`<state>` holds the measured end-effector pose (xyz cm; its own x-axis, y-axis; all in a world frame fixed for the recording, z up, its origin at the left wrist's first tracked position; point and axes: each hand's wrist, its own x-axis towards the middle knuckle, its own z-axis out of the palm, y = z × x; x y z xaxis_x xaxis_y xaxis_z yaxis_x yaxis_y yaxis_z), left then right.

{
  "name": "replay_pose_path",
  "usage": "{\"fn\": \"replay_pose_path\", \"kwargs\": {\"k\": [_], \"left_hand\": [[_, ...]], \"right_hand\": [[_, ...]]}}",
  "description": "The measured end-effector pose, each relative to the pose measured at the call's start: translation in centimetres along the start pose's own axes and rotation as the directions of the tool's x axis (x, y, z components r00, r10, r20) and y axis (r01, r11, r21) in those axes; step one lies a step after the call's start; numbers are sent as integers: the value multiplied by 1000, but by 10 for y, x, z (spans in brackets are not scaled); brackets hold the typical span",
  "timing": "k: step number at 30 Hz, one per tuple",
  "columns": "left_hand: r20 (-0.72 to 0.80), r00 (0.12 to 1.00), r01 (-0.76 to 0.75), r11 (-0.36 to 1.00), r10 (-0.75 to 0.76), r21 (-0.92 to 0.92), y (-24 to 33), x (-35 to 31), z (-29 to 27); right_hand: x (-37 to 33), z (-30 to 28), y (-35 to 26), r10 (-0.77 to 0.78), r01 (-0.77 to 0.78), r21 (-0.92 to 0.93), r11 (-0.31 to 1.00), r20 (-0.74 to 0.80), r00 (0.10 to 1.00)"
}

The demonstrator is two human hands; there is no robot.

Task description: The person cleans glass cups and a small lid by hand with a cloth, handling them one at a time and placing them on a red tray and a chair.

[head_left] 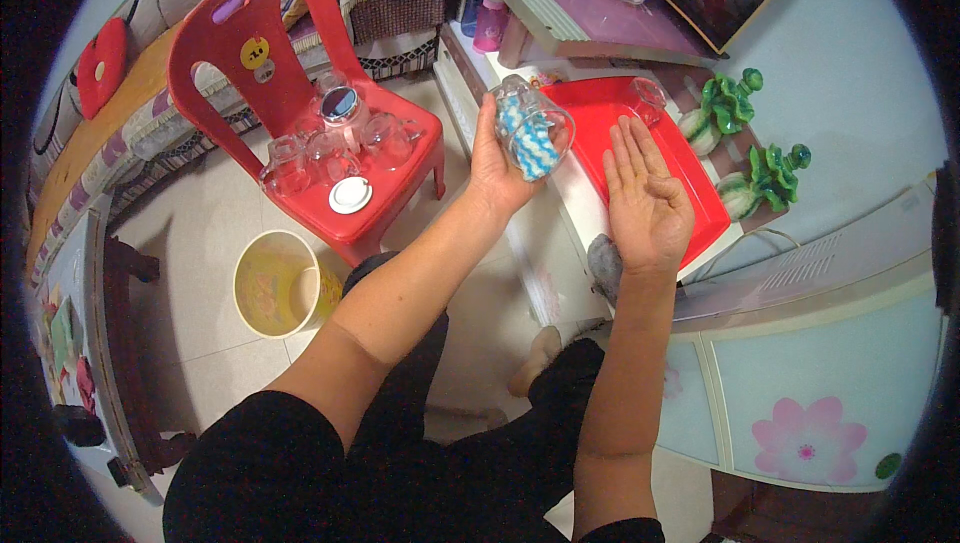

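Observation:
My left hand (494,165) is wrapped round a clear glass cup (560,121), tilted with its mouth toward the right. A blue and white striped cloth (527,143) is bunched inside the cup. My right hand (652,218) is apart from it, palm up with fingers stretched out and nothing in them. Beneath that hand lies a red tray (703,211) on the white cabinet top. Another clear glass (648,103) sits in the tray's far part, just beyond my right fingertips.
At the left, a red plastic chair (405,108) bears several clear glass cups (330,155) and a white round lid (350,195). A yellowish bin (280,288) stands on the floor before it. Green vegetable-shaped ornaments (728,103) line the wall side. A grey cloth-like lump (604,265) lies by my right wrist.

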<state>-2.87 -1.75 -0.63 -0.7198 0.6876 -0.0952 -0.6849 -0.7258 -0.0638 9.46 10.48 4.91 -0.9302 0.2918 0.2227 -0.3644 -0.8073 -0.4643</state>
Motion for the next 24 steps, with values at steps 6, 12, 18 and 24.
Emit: {"fn": "replay_pose_path", "kwargs": {"k": [6,12,18,24], "left_hand": [[12,1000,-25,999,25,31,0,0,-1],[0,1000,-5,1000,5,14,-1,-2,1],[25,1000,6,1000,-6,14,0,1,-3],[21,1000,-1,1000,1,20,1,2,-5]], "right_hand": [[0,3,2,-15,15,-87,996,-3,1000],[2,2,5,-3,-12,-147,989,-100,995],[2,3,5,4,-18,-171,985,-83,997],[2,2,4,11,-22,-137,990,-81,997]]}}
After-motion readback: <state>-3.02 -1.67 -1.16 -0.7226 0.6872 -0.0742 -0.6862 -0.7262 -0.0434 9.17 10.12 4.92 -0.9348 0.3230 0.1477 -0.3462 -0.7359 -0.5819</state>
